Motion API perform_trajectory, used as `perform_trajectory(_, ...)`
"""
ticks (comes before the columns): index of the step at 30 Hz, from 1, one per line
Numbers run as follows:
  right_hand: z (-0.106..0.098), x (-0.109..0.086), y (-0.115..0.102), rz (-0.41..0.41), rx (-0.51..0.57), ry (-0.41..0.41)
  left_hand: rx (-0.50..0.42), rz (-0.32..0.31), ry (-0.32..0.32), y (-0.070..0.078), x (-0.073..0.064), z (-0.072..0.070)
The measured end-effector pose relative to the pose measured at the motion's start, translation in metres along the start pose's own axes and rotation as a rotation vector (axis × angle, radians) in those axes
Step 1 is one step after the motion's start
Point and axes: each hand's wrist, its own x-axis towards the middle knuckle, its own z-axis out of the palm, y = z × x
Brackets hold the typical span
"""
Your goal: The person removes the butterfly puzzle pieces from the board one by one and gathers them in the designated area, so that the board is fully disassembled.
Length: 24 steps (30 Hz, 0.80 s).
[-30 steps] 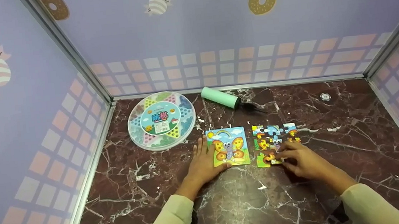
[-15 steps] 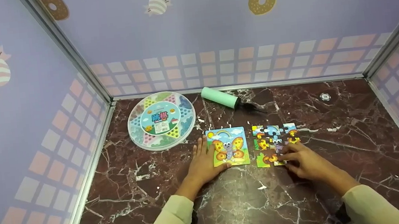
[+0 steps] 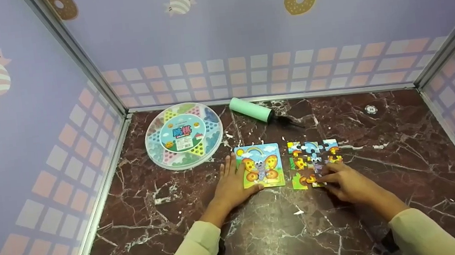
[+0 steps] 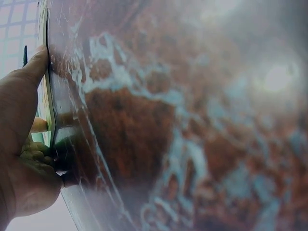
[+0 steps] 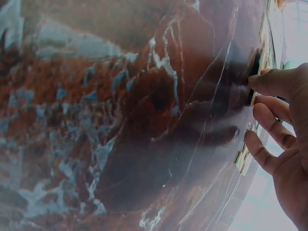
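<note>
My left hand [image 3: 234, 188] rests on the left side of a square butterfly picture board [image 3: 270, 150], its thumb along the near edge and its fingers along the left edge. In the left wrist view the board [image 4: 49, 103] shows edge-on beside that hand. To the right lie loose jigsaw pieces [image 3: 300, 182] in rough rows, bearing a matching butterfly picture. My right hand [image 3: 347, 182] pinches a puzzle piece [image 3: 317, 185] in the row nearest me, partly hidden under the fingertips. In the right wrist view, that hand's bent fingers [image 5: 264, 122] reach down to the pieces at the tabletop.
A round Chinese checkers set [image 3: 186, 159] lies at the back left. Beside it, near the back wall, is a mint-green hand pump [image 3: 250, 109] with a black end. A small round chip [image 3: 371, 109] lies at the back right. Patterned walls [image 3: 217, 27] enclose the dark marble table.
The right hand has shifted its piece slightly to the right, off the neighbouring piece, and has stayed nearly still since. The left hand and board have kept their place.
</note>
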Motion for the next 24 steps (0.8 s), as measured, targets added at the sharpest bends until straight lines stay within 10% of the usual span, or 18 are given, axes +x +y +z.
perform_trajectory(24,0.000,0.015,-0.001,0.027,-0.034,-0.039,-0.012,-0.013,-0.014,0.000,0.001,0.001)
